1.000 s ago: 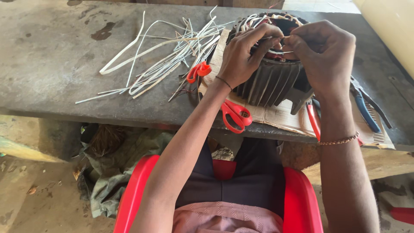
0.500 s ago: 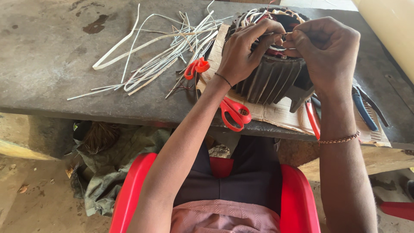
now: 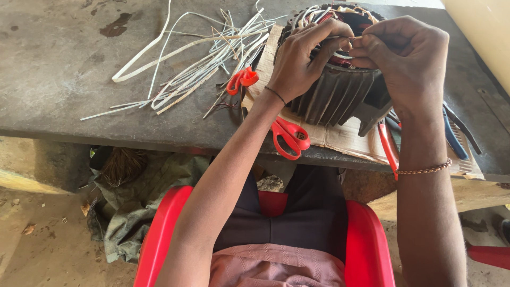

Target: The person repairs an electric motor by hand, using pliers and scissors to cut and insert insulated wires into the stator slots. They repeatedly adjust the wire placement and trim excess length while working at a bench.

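Presently: our left hand [image 3: 303, 64] and right hand [image 3: 406, 53] pinch one winding strand between them atop the ribbed motor stator [image 3: 340, 93], steadying it; red-handled scissors [image 3: 289, 138] below our left wrist

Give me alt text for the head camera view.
Both hands, left hand and right hand, pinch windings atop a dark finned motor stator on cardboard. Red-handled scissors and white strips lie on the grey workbench.

Left hand [image 3: 304, 64] and right hand [image 3: 406, 58] meet, arms extended, fingers [image 3: 340, 33] curled and pinching.
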Demonstrator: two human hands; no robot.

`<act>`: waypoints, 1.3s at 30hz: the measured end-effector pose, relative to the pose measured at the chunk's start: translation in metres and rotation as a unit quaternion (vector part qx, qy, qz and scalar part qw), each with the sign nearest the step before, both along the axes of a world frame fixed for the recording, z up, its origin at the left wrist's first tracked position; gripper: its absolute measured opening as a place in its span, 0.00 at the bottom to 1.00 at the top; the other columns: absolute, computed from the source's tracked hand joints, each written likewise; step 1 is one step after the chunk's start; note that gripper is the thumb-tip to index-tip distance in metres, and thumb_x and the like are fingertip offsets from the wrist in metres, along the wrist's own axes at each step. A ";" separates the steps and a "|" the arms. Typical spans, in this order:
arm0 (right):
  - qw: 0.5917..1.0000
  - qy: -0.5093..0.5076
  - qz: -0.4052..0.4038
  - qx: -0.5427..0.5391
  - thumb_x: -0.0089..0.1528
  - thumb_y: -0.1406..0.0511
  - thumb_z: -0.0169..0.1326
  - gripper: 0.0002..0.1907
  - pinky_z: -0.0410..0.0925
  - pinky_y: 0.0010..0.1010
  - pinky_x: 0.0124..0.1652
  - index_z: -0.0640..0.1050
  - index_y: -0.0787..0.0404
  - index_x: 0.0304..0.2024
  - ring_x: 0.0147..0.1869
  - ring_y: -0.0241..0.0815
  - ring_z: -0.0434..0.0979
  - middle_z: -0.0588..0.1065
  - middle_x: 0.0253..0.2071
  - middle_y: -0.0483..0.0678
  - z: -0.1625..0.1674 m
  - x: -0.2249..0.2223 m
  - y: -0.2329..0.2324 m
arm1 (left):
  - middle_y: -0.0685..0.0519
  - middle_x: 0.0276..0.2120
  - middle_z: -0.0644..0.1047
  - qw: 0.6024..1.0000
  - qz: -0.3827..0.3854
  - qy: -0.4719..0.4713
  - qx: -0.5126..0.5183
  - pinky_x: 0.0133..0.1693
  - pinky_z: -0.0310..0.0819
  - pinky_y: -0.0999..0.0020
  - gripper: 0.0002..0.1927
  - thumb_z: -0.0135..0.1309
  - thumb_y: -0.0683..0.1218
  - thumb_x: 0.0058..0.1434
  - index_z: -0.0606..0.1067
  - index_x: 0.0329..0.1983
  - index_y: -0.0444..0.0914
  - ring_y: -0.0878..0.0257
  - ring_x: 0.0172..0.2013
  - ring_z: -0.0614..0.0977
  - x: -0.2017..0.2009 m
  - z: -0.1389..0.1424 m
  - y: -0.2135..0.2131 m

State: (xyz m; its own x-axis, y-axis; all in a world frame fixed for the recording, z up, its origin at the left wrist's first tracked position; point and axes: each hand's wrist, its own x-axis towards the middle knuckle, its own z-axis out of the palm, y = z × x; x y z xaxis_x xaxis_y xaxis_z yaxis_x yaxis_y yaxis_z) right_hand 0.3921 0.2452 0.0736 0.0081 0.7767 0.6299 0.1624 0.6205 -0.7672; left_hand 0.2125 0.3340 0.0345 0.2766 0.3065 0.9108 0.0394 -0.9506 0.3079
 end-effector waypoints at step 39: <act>1.000 -0.021 -0.001 -0.009 0.69 0.76 0.56 0.05 0.81 0.28 0.47 0.76 0.76 0.46 0.45 0.42 0.85 0.79 0.41 0.58 0.013 -0.010 -0.009 | 0.57 0.40 0.84 1.000 0.003 -0.006 0.006 0.48 0.80 0.66 0.03 0.55 0.44 0.71 0.77 0.47 0.43 0.61 0.44 0.87 0.005 -0.004 0.005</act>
State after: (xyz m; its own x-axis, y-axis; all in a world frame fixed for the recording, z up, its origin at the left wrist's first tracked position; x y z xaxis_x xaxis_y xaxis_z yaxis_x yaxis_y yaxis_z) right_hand 0.3820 0.2359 0.0869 -0.0170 0.7884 0.6149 0.1964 0.6057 -0.7711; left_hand 0.2177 0.3386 0.0303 0.2629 0.2970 0.9180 0.0420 -0.9541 0.2966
